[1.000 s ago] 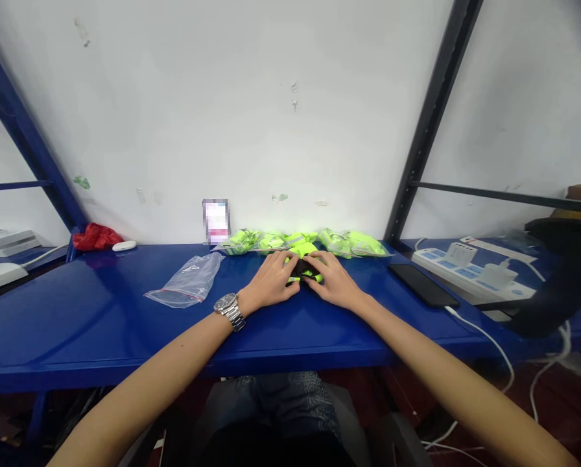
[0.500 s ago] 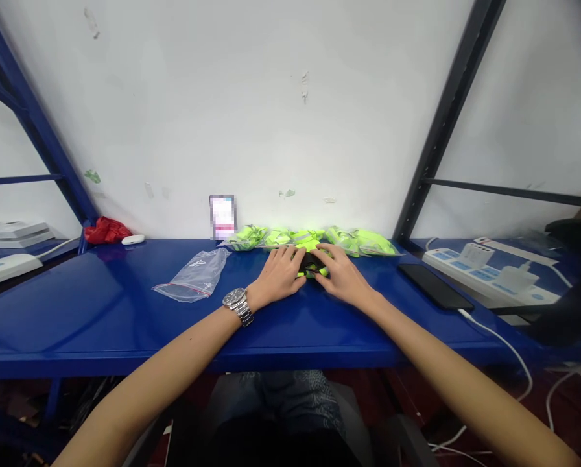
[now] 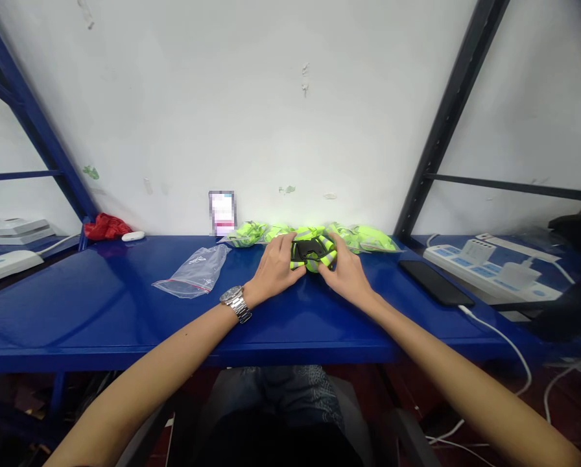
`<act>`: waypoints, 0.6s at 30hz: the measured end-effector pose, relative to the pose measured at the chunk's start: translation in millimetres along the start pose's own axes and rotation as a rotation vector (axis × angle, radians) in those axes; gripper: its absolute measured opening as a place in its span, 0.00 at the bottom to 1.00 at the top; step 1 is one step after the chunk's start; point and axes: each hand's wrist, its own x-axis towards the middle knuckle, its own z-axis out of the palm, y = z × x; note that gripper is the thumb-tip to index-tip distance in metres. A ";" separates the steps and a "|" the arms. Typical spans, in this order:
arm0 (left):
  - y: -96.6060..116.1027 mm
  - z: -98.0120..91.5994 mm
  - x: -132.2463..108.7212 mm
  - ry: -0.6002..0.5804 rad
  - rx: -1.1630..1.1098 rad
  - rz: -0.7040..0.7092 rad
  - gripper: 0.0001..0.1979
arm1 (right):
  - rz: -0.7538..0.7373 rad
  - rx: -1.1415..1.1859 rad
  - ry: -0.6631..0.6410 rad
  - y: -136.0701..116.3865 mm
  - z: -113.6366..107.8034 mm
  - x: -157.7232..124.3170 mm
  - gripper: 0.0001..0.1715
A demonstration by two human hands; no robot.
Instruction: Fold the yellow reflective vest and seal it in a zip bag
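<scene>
The strap bundle (image 3: pixel 312 266), yellow-green with pale bands, lay between the person's two hands, toward the back of the table (image 3: pixel 125 311), with a black buckle (image 3: pixel 310 249) facing up in its middle. The left hand (image 3: pixel 275 266) gripped its left side and the right hand (image 3: pixel 347 267) its right side, fingers bent around the far edge and thumbs at the near one. A metal watch (image 3: pixel 237 305) circled the left wrist. Just behind the bundle, clear packets (image 3: pixel 374 238) of similar yellow-green material stood in a row along the white wall (image 3: pixel 251 97), and a phone (image 3: pixel 222 213) with a blurred screen leaned upright at their left end. A clear plastic bag (image 3: pixel 193 271) lay flat to the left of the hands; farther left, a red bundle (image 3: pixel 106 227) sat near a small white case (image 3: pixel 133 236). On the right, a black phone (image 3: pixel 435 283) lay with a white cable (image 3: pixel 502 340) plugged in, near a power strip (image 3: pixel 489 264). A blue post (image 3: pixel 47 130) and a dark post (image 3: pixel 449 123) framed the wall. Half a second earlier the hands had been closer together, covering more of the buckle; now they were farther apart, leaving it plainly visible.
</scene>
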 end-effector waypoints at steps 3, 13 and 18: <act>5.9 -3.1 4.2 0.010 0.114 -0.196 0.27 | 0.171 -0.124 -0.055 -7.6 -4.1 0.9 0.34; 21.4 -15.6 18.5 -0.425 0.229 -0.451 0.13 | 0.164 0.121 -0.141 -9.2 -6.8 15.6 0.32; 15.3 -13.1 28.7 -0.355 -0.156 -0.604 0.12 | 0.515 0.784 0.101 -14.2 13.3 18.1 0.27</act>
